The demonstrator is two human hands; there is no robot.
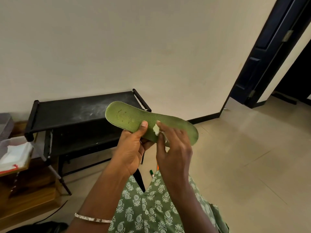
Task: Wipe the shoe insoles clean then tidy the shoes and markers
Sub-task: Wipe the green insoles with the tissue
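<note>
A green shoe insole [131, 117] is held up in front of me, top side facing me. My left hand [133, 148] grips it from below at the middle, thumb pressed on its surface. My right hand [173, 145] pinches a small white wad of tissue [156, 129] and presses it on the insole near the middle. On the floor below my hands lies a green-capped marker [151, 173], with an orange one [157, 166] just showing beside it. No shoes are in sight.
A low black shoe rack [70, 110] stands against the wall behind the insole. A wooden shelf with a clear box of white cloths [15, 153] is at the left. Beige tiled floor [244, 157] stretches to the right toward a dark open door [269, 52].
</note>
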